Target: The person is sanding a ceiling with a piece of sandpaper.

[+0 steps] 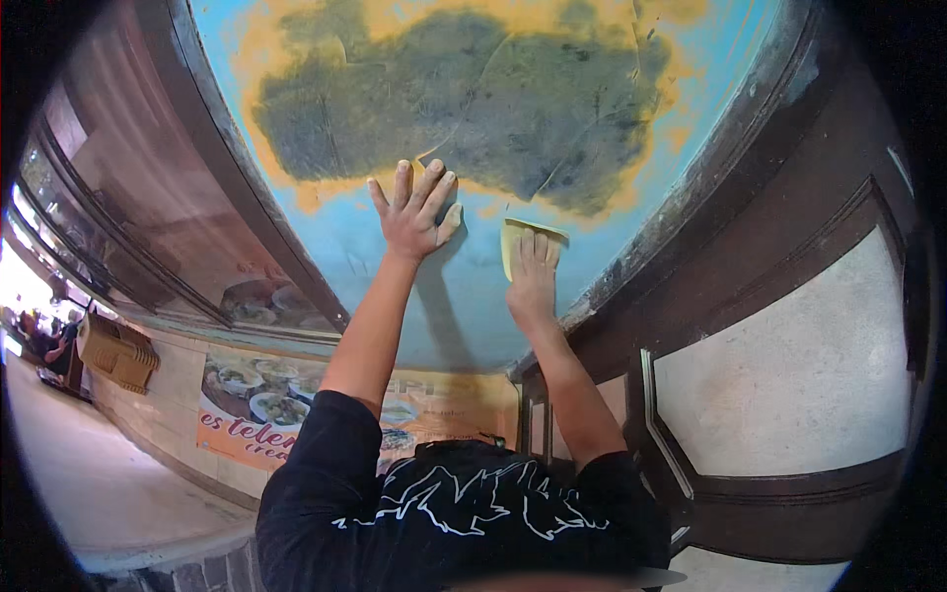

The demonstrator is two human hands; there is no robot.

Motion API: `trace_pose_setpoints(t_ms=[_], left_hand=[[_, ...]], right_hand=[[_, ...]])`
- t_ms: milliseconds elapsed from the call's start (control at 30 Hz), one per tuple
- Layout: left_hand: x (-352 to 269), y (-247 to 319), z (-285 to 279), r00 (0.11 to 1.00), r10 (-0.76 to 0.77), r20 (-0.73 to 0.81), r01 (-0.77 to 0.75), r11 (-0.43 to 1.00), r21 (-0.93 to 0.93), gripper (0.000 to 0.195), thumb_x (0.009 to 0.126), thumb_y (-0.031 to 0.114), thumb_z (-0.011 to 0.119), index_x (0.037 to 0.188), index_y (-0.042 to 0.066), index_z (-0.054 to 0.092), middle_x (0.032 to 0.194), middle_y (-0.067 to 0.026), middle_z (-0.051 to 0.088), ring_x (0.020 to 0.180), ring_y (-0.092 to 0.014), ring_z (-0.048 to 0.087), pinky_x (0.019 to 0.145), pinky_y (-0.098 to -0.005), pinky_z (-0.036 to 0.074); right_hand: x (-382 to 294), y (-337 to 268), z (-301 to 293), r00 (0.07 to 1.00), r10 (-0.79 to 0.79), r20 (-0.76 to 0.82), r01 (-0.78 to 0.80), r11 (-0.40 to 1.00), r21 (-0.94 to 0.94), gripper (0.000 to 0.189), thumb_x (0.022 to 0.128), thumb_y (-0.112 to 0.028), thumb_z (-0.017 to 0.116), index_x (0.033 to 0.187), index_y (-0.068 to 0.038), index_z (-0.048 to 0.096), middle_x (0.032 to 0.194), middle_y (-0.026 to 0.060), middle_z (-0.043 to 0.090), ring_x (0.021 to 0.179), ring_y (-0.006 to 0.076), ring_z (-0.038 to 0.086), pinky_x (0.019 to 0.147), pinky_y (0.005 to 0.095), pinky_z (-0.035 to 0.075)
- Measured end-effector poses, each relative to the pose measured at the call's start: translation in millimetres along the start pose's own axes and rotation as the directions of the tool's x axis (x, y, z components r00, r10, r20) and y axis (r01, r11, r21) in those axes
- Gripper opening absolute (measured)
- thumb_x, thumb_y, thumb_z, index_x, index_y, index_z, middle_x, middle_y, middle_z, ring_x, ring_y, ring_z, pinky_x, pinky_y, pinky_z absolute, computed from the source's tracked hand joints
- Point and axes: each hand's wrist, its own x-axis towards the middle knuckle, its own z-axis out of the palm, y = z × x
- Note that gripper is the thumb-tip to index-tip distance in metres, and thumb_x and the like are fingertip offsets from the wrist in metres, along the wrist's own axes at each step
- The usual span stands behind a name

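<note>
My left hand [419,214] lies palm down on a light-blue painted panel [355,259], fingers spread, at the lower edge of a large dark-grey patch [444,96]. Orange-yellow borders this patch, and thin cracks run through it. To the right, my right hand [534,277] presses a yellow sheet of what looks like sandpaper [510,248] against the blue paint. The sheet's upper edge curls away from the panel. Both arms are raised, and a shadow falls on the panel beneath my left forearm.
Dark-brown wooden trim [255,200] borders the panel at left, and a worn, chipped frame [666,222] at right. White panels [792,370] sit in dark frames farther right. A food banner [244,399] with writing hangs on the wall. Tan plastic stools [117,351] stand left, with people beyond.
</note>
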Motion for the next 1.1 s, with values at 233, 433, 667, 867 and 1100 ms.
trace_pose_setpoints(t_ms=[233,433,667,867,1100], left_hand=[[-3.9,0.3,0.4,1.0,-0.007,0.002,0.007,1.0,0.016,0.054,0.09,0.049,0.064,0.14,0.03,0.064,0.156,0.008,0.052,0.156,-0.028,0.028,0.125,-0.0635,-0.001],[-5.2,4.3,3.4,1.0,-0.024,0.006,0.024,1.0,0.006,0.055,0.09,0.051,0.064,0.141,0.03,0.063,0.156,0.0077,0.052,0.157,-0.028,0.027,0.125,-0.0631,-0.003],[-6.1,1.8,6.0,1.0,-0.016,-0.006,0.016,1.0,-0.005,0.054,0.09,0.051,0.064,0.14,0.03,0.063,0.157,0.0078,0.05,0.156,-0.029,0.029,0.125,-0.0638,-0.002],[0.3,7.8,13.2,1.0,-0.014,-0.023,0.014,1.0,-0.01,0.054,0.091,0.051,0.063,0.141,0.029,0.063,0.156,0.0073,0.051,0.156,-0.03,0.029,0.125,-0.0641,-0.001],[0.9,9.5,11.0,0.999,0.04,-0.034,-0.039,0.999,0.022,0.052,0.091,0.047,0.064,0.138,0.023,0.065,0.156,-0.0001,0.053,0.155,-0.034,0.03,0.125,-0.0624,-0.001]], right_hand=[[11.5,33.3,-26.2,0.989,0.139,-0.056,-0.142,0.988,-0.065,0.068,0.086,-0.003,0.054,0.151,0.007,0.041,0.163,0.0265,0.031,0.153,0.0459,0.024,0.122,0.0624,0.02],[-14.7,11.3,7.9,0.999,-0.014,-0.042,0.013,1.0,-0.025,0.07,0.084,-0.002,0.057,0.151,0.005,0.042,0.163,0.0255,0.032,0.155,0.0425,0.024,0.121,0.0676,0.019],[17.7,31.7,-22.5,0.989,-0.022,-0.144,0.036,0.995,0.091,0.074,0.073,0.007,0.056,0.146,0.01,0.044,0.158,0.0334,0.034,0.149,0.0539,0.028,0.119,0.0693,0.02],[-18.3,50.7,6.5,0.988,-0.036,-0.148,0.042,0.998,0.037,0.076,0.073,0.008,0.056,0.148,0.009,0.042,0.159,0.0359,0.031,0.149,0.0566,0.026,0.117,0.0712,0.022],[18.9,55.2,-26.8,0.988,0.012,-0.151,-0.013,1.0,-0.01,0.07,0.08,0.002,0.058,0.149,0.008,0.044,0.157,0.0314,0.036,0.15,0.049,0.029,0.121,0.0662,0.02]])
